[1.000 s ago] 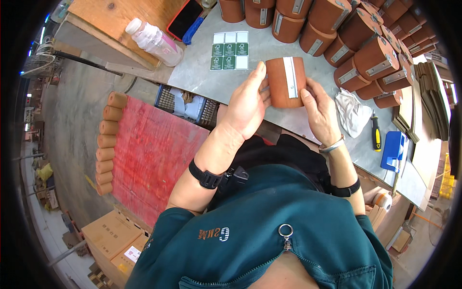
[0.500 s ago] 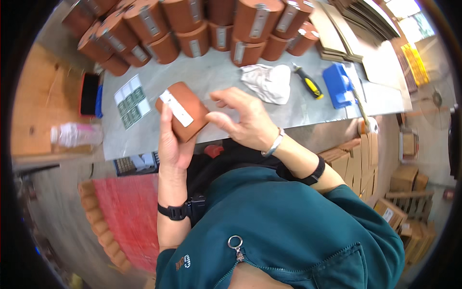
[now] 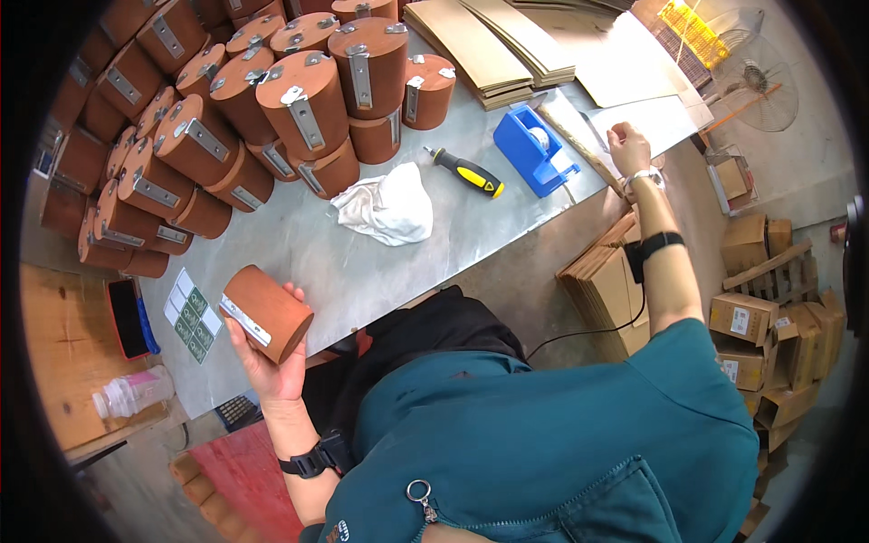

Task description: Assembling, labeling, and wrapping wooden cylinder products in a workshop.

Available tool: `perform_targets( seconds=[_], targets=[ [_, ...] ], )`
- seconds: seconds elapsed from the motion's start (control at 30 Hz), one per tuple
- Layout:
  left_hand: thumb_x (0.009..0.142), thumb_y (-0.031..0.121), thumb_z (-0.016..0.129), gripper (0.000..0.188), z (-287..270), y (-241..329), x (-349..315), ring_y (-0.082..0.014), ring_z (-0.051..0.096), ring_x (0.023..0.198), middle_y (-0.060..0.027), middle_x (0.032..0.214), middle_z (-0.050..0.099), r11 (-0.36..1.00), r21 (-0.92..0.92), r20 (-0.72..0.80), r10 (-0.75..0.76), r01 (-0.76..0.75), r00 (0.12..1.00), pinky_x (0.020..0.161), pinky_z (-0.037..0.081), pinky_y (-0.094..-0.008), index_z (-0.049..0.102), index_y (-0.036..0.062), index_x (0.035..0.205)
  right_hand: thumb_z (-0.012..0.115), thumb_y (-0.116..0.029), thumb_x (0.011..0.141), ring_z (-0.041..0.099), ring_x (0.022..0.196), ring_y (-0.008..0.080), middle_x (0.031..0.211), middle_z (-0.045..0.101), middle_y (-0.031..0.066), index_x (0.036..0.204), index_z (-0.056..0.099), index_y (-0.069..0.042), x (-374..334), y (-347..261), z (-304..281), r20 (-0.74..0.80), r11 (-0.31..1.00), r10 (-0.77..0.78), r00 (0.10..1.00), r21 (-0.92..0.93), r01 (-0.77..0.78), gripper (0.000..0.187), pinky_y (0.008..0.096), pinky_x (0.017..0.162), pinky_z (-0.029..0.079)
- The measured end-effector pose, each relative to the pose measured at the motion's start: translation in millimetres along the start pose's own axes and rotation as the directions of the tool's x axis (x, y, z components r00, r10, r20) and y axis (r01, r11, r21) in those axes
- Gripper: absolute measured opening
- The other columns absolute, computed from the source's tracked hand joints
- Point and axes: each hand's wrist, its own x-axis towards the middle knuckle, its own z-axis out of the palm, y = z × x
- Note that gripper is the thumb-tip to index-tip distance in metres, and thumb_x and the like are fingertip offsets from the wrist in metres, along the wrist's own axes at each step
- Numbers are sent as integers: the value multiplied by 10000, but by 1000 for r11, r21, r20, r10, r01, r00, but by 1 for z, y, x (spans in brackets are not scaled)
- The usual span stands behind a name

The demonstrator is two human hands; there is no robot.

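My left hand (image 3: 272, 366) grips a reddish-brown cylinder (image 3: 279, 303) from below, over the table's near left edge. A pale metal strip (image 3: 246, 320) runs along the cylinder's side. My right hand (image 3: 627, 149) is stretched far to the right, above a white sheet (image 3: 665, 122) and beside a long narrow strip (image 3: 579, 143). Its fingers are curled; whatever they may hold is hidden. Close to that hand stands a blue tape dispenser (image 3: 529, 154). A sheet of green-and-white labels (image 3: 192, 317) lies left of the held cylinder.
Many similar cylinders (image 3: 303, 100) with metal strips are stacked along the back left of the metal table (image 3: 380, 290). A white cloth (image 3: 389, 206) and a black-and-yellow screwdriver (image 3: 466, 172) lie mid-table. Flat cardboard (image 3: 480, 59) is piled behind. A clear bottle (image 3: 134, 392) lies far left.
My right hand has swung away from the cylinder to the far right, past the tape dispenser. The left hand still holds the cylinder. The whole view has turned toward the right.
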Motion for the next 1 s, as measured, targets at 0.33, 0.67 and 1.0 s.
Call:
perform_targets(
  seconds=[0.33, 0.67, 1.0],
  targets=[
    [892, 604, 680, 899, 17, -12, -1, -430, 515, 1316, -259, 1402, 526, 998, 57, -154, 20, -11, 988, 1117, 423, -560, 358, 46, 1520, 703, -379, 822, 598, 539, 158, 557, 638, 76, 592, 678, -16, 121, 127, 90, 485, 992, -95, 869, -24, 122, 431, 388, 519, 466],
    [889, 493, 760, 798, 23, -14, -14, -231, 569, 1279, -99, 1369, 564, 987, 121, -100, 121, -108, 988, 1111, 468, -441, 414, 47, 1453, 654, -211, 983, 592, 660, 79, 775, 658, 9, 1316, 636, -40, 62, 4, 25, -42, 867, -55, 998, 493, 69, 375, 239, 603, 477],
    [907, 371, 790, 733, 23, -25, -11, -198, 577, 1218, -104, 1327, 548, 946, 232, -86, 252, -227, 964, 1000, 529, -378, 392, 20, 1412, 641, 84, 865, 646, 680, 280, 818, 633, 151, 1300, 651, -8, -233, -358, -70, -71, 240, -883, 464, 780, 578, 444, 327, 637, 509]
  ],
)
